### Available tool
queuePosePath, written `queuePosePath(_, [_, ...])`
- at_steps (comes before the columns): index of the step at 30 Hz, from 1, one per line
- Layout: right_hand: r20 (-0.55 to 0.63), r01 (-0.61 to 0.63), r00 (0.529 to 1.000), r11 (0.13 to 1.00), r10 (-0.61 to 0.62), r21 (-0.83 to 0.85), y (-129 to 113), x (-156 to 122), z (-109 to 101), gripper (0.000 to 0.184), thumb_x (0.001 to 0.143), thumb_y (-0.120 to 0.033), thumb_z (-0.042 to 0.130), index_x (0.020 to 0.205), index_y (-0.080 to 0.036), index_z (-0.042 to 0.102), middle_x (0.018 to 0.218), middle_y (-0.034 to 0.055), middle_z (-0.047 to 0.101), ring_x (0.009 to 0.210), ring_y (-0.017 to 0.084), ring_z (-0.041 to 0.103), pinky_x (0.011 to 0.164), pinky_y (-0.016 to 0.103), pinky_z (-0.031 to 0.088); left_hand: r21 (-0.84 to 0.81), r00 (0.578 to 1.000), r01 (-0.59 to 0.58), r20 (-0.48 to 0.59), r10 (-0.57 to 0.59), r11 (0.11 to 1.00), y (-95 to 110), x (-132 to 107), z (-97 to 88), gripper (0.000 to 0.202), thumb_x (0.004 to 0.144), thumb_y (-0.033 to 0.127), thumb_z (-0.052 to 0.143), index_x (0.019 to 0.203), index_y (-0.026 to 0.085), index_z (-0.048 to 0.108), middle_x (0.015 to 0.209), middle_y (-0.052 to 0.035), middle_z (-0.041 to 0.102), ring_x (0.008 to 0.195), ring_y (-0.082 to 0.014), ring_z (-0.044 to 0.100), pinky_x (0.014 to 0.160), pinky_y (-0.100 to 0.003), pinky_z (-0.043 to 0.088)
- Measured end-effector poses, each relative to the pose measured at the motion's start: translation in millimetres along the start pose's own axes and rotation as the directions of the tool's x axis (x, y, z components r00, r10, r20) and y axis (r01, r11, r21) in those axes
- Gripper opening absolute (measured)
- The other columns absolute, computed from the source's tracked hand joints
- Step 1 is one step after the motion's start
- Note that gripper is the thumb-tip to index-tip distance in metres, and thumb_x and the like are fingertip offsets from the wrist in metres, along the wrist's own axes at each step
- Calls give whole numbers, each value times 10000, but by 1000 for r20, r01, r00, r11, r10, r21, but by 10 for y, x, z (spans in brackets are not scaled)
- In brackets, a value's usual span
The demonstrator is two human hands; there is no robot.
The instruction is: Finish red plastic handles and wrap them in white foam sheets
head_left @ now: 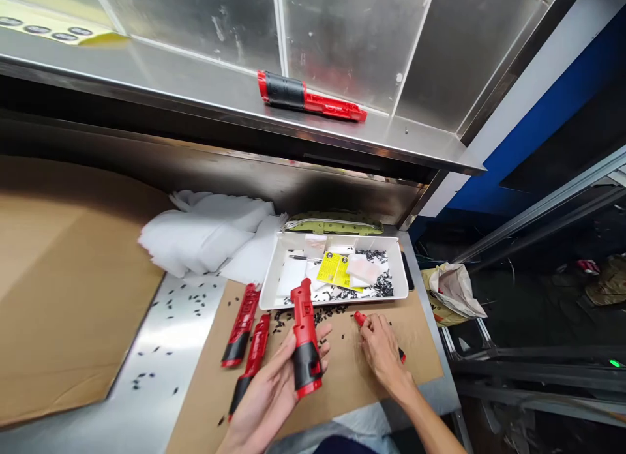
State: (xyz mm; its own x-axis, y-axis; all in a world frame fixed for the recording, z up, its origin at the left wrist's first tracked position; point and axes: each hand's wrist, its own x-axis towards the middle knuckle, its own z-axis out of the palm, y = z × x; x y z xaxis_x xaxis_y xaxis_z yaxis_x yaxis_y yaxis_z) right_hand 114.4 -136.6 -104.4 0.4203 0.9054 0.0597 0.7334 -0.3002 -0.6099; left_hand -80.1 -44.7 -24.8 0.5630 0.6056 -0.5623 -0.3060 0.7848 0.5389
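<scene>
My left hand [274, 392] holds a red and black plastic tool housing [305, 340] above the cardboard, its narrow red end pointing away from me. The thumb lies along one side, and fingertips show on the other. My right hand [381, 349] is closed over a second housing [359, 317] lying on the cardboard. Most of that piece is hidden under the hand; only its red tip and black lower end show. Left of my left hand lie two more housings, one farther out [243, 327] and one nearer [257, 353], partly covered by the hand.
Behind my hands stands a white tray [267, 291] with small black parts, a yellow card [337, 270] and a pen. Black bits are scattered around it. White foam sheets [210, 235] and a large cardboard box [73, 278] sit left. Another housing [286, 92] rests on the metal ledge.
</scene>
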Motion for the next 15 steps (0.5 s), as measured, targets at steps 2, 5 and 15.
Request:
queuePosePath(2, [32,25,999,992,-29,125,-106,-65,-179,140,840,-145,505,749,-215,585,858,39,656,793,196,631,709,293,491,-80,999,-46,-21,44,996,-31,-71,49,639,895,87,551,1489,139,322,1022,-168,768,935,-285,732,859,-428,597])
queuePosePath(5, [13,27,999,946,-33,322,-353,-223,-510,139,922,-215,498,798,-217,559,912,43,691,839,174,684,730,261,541,-246,999,-47,-26,41,968,-69,-153,154,702,914,85,510,1532,167,187,882,-133,785,991,-300,716,902,-424,581])
queuePosePath(15, [-521,340,851,816,-57,467,-1166,-708,-705,337,827,-225,682,1160,-261,658,915,74,741,810,248,730,692,363,621,-330,966,128,254,-43,935,-73,-399,410,484,888,237,608,1356,340,539,1386,-37,599,1219,-329,579,1040,-433,479])
